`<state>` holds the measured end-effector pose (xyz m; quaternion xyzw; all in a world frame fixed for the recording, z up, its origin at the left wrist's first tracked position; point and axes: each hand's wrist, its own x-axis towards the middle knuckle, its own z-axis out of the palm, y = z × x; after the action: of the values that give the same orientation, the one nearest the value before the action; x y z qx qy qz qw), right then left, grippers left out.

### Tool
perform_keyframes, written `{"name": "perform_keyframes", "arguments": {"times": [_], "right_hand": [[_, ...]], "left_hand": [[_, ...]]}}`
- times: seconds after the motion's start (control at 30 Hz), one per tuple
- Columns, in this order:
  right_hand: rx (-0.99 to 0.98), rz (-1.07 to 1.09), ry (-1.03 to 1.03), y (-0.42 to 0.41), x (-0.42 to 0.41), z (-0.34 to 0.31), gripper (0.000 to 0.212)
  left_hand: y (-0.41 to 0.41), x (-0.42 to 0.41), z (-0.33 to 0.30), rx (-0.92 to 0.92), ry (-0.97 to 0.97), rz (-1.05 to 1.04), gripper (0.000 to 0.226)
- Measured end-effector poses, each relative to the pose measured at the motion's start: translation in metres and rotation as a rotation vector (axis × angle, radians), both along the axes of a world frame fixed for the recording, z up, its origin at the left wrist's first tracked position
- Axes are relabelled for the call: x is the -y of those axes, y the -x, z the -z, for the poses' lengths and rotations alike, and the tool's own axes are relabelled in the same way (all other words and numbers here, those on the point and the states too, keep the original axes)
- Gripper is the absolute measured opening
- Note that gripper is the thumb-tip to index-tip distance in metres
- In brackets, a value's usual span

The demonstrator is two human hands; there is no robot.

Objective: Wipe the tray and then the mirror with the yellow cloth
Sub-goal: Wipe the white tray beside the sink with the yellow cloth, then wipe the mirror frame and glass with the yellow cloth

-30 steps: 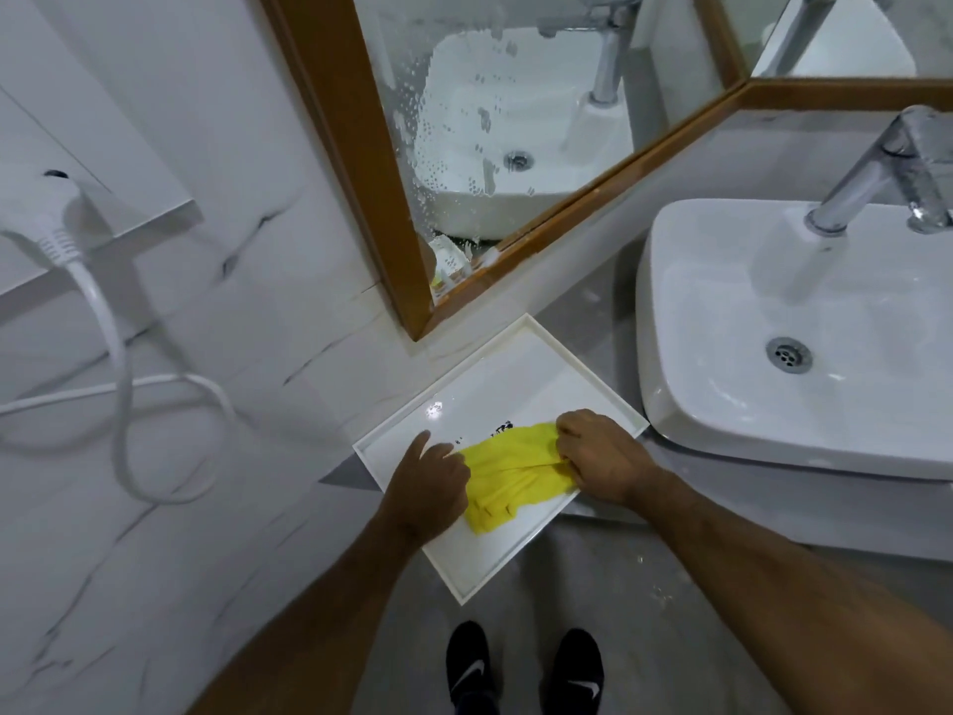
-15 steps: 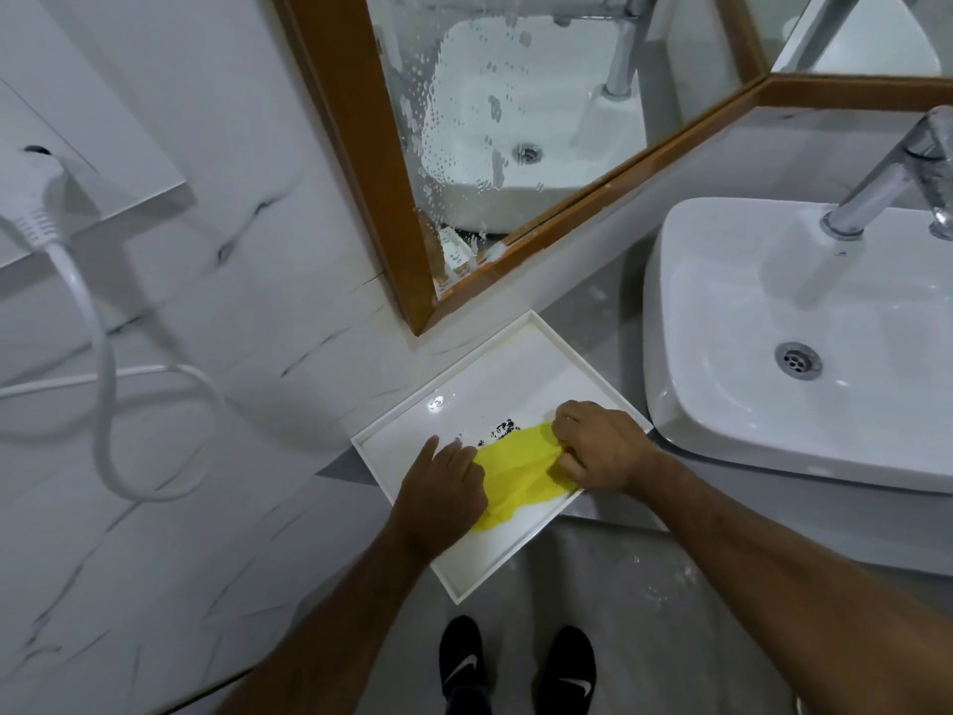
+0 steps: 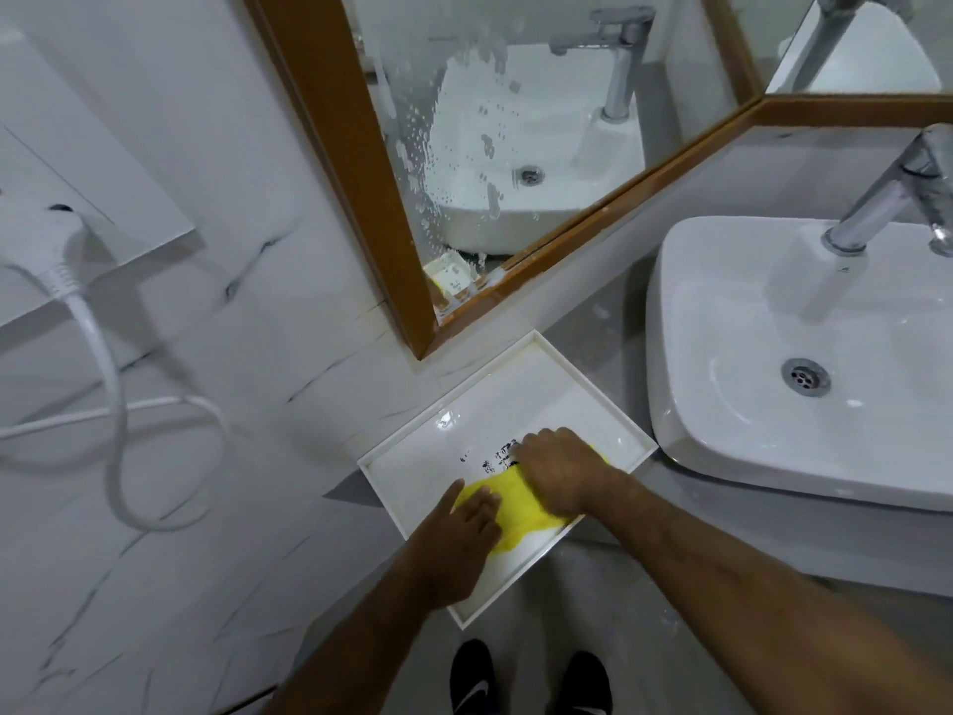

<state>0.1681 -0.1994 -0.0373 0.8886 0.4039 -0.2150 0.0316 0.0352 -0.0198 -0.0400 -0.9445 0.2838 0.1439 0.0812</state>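
A white rectangular tray (image 3: 546,374) lies on the grey counter, its near corner over the edge. Black specks (image 3: 497,456) mark its middle. The yellow cloth (image 3: 518,500) lies in the tray's near half. My right hand (image 3: 559,469) presses down on the cloth just beside the specks. My left hand (image 3: 456,539) lies flat on the cloth's left end, fingers apart. The wood-framed mirror (image 3: 515,147) hangs above on the wall, its glass spotted with water drops and white smears.
A white basin (image 3: 748,353) with a chrome tap (image 3: 887,193) stands right of the tray, almost touching it. A white plug and cable (image 3: 103,363) hang on the marbled wall at left. My black shoes (image 3: 528,678) show below the counter edge.
My right hand has pushed the cloth up toward the black specks. My left hand has moved onto the cloth's left end. The cloth looks more bunched under both hands.
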Motion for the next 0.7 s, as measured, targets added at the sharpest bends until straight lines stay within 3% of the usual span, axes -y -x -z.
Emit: {"name": "perform_keyframes", "arguments": {"times": [0.1,0.17,0.23,0.3,0.37,0.43,0.5,0.57,0.7], "right_hand": [[-0.139,0.106,0.055,0.005,-0.015,-0.005,0.049],[-0.325,0.188,0.077,0.0,-0.016,-0.019,0.036],[-0.475,0.303,-0.006,-0.005,-0.012,-0.037,0.017],[-0.593,0.517,-0.142,-0.005,0.0,-0.06,0.015],[-0.822,0.77,-0.419,-0.004,0.011,-0.088,0.016],[-1.043,0.939,-0.846,-0.006,0.017,-0.12,0.039],[-1.143,1.014,-1.183,-0.008,0.02,-0.151,0.061],[-1.215,1.111,-1.391,-0.015,0.026,-0.18,0.072],[-1.187,1.179,-1.688,-0.052,0.028,-0.268,0.044]], "left_hand": [[-0.004,-0.009,-0.02,0.019,-0.118,0.013,0.035],[-0.004,-0.018,-0.038,0.065,-0.175,-0.018,0.037],[-0.008,-0.032,-0.056,0.128,-0.213,-0.073,0.044],[-0.015,-0.044,-0.083,0.189,-0.241,-0.104,0.049],[-0.026,-0.049,-0.12,0.26,-0.239,-0.113,0.05],[-0.038,-0.051,-0.163,0.357,-0.235,-0.092,0.05],[-0.051,-0.049,-0.206,0.492,-0.227,-0.034,0.048],[-0.065,-0.045,-0.245,0.633,-0.199,0.052,0.045],[-0.094,-0.038,-0.357,0.893,-0.187,0.115,0.045]]}}
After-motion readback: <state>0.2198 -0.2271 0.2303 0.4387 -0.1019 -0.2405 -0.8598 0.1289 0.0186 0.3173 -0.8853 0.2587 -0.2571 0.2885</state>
